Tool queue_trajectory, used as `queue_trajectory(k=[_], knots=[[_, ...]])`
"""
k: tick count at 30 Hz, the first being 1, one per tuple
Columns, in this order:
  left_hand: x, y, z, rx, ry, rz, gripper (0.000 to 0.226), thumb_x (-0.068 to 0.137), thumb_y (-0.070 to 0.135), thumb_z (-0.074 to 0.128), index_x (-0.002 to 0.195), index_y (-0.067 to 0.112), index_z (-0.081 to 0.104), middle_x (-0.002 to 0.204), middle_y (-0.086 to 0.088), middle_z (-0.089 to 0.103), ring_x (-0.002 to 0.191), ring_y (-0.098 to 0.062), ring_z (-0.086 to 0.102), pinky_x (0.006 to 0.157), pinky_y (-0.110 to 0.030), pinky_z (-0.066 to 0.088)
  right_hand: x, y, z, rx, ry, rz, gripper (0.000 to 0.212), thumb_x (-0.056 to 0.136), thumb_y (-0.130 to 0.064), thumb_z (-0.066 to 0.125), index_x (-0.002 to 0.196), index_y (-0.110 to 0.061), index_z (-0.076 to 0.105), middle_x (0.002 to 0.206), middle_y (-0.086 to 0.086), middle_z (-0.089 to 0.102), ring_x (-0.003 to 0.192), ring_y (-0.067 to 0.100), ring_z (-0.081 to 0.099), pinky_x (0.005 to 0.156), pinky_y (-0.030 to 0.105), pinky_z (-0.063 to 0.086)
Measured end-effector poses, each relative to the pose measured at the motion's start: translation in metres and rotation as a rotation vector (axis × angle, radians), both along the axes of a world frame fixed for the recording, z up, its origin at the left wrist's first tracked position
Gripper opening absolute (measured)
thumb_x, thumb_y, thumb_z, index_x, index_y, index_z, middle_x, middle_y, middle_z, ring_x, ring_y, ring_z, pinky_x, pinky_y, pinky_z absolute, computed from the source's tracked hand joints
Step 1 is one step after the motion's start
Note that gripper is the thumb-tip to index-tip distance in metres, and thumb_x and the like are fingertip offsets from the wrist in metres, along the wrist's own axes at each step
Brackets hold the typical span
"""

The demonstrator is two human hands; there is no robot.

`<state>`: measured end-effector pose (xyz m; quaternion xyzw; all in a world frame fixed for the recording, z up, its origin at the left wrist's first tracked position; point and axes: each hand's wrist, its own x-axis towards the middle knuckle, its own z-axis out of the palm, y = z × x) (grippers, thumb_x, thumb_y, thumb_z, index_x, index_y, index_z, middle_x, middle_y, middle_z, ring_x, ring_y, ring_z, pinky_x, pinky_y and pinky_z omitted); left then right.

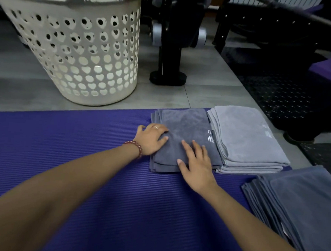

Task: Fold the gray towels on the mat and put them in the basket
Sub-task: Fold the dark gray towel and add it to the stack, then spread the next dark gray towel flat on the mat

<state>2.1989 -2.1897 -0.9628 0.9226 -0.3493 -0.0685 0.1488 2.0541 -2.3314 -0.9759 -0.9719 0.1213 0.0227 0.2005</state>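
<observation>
Fingers (195, 147) of both hands spread flat on dark folded towel (184, 126); lighter stack (244, 136) alongside.

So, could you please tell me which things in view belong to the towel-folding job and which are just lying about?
Part of the job:
- dark gray towel under the left hand and right hand
- light gray towel
- towel stack at the right
- purple mat
- white basket

Just lying about:
- black gym equipment
- black floor mat
- purple block
</observation>
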Motion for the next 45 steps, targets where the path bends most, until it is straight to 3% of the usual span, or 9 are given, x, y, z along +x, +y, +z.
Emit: queue_trajectory(k=[6, 14, 17, 20, 25, 29, 32, 41, 45], knots=[[0.050, -0.045, -0.011, -0.498, 0.285, 0.364, 0.048, 0.091, 0.033, 0.057, 0.134, 0.017, 0.043, 0.132, -0.008, 0.044, 0.120, -0.024, 0.047, 0.106, -0.044, 0.035, 0.006, -0.001, -0.033, 0.023, 0.038, -0.003, 0.074, 0.071, -0.078, -0.007, 0.136, -0.047, -0.027, 0.147, -0.007, -0.039, 0.131, 0.014, -0.041, 0.091, 0.021, -0.041], [0.078, -0.048, -0.023, -0.745, 0.185, 0.601, 0.014, 0.090, 0.017, 0.054, 0.092, 0.031, 0.059, 0.069, 0.016, 0.056, 0.083, -0.011, 0.057, 0.089, -0.030, 0.025, 0.008, -0.009, -0.036, 0.049, 0.047, 0.055, 0.075, 0.064, -0.081, -0.012, 0.133, -0.054, -0.027, 0.143, -0.015, -0.039, 0.131, 0.006, -0.039, 0.090, 0.016, -0.038], [0.078, -0.045, -0.025, -0.662, 0.110, 0.697, 0.014, 0.091, 0.020, 0.053, 0.088, 0.032, 0.060, 0.072, 0.014, 0.058, 0.086, -0.012, 0.057, 0.071, -0.029, 0.013, 0.010, -0.011, -0.036, 0.036, 0.056, 0.079, 0.075, 0.063, -0.083, -0.014, 0.131, -0.055, -0.032, 0.143, -0.015, -0.042, 0.132, 0.007, -0.038, 0.092, 0.018, -0.036], [0.076, -0.046, -0.030, -0.517, 0.010, 0.641, 0.016, 0.090, 0.024, 0.055, 0.100, 0.032, 0.064, 0.099, 0.006, 0.057, 0.108, -0.016, 0.048, 0.086, -0.030, 0.020, 0.010, -0.013, -0.028, 0.064, 0.073, 0.090, 0.083, 0.058, -0.086, -0.017, 0.135, -0.057, -0.024, 0.148, -0.016, -0.035, 0.137, 0.008, -0.029, 0.104, 0.025, -0.022], [0.050, -0.048, -0.003, -0.315, -0.208, 0.046, 0.047, 0.089, 0.049, 0.040, 0.131, 0.030, 0.051, 0.141, -0.001, 0.039, 0.132, -0.016, 0.033, 0.107, -0.040, 0.013, 0.030, -0.039, -0.002, 0.003, -0.245, -0.020, 0.081, 0.082, -0.075, 0.014, 0.139, -0.025, 0.042, 0.145, 0.002, 0.040, 0.136, 0.025, 0.031, 0.113, 0.035, 0.021], [0.014, -0.024, -0.026, 0.191, -0.174, -0.249, 0.102, 0.067, 0.087, 0.018, 0.150, 0.030, 0.002, 0.159, -0.004, -0.004, 0.145, -0.025, -0.010, 0.113, -0.053, -0.010, 0.053, -0.061, -0.004, -0.018, -0.066, -0.001, 0.080, 0.092, -0.059, 0.035, 0.151, -0.021, -0.003, 0.159, 0.004, -0.006, 0.146, 0.018, -0.008, 0.117, 0.030, -0.002], [-0.004, -0.005, -0.050, 0.204, -0.137, -0.218, 0.107, 0.063, 0.089, 0.023, 0.149, 0.033, -0.010, 0.156, -0.001, -0.020, 0.141, -0.024, -0.026, 0.111, -0.058, -0.013, 0.054, -0.063, -0.019, -0.111, 0.129, 0.005, 0.096, 0.085, -0.071, 0.031, 0.146, -0.021, -0.024, 0.154, 0.008, -0.029, 0.144, 0.021, -0.018, 0.116, 0.033, -0.006], [-0.015, 0.002, -0.040, 0.169, 0.038, -0.151, 0.104, 0.064, 0.089, 0.032, 0.145, 0.043, -0.012, 0.152, 0.004, -0.031, 0.135, -0.021, -0.037, 0.111, -0.063, -0.006, 0.021, -0.036, -0.025, -0.191, 0.051, -0.033, 0.088, 0.069, -0.074, -0.014, 0.147, -0.034, -0.018, 0.156, 0.001, -0.023, 0.144, 0.017, -0.018, 0.115, 0.036, -0.013], [-0.039, 0.056, -0.026, 0.220, 0.253, -0.200, 0.096, 0.082, 0.065, 0.052, 0.143, 0.044, -0.018, 0.153, 0.003, -0.029, 0.143, -0.015, -0.018, 0.110, -0.057, -0.015, -0.037, 0.005, -0.030, -0.042, 0.015, -0.017, 0.071, 0.087, -0.067, 0.005, 0.147, -0.034, -0.012, 0.156, -0.011, -0.015, 0.141, 0.008, -0.021, 0.112, 0.035, -0.020]])
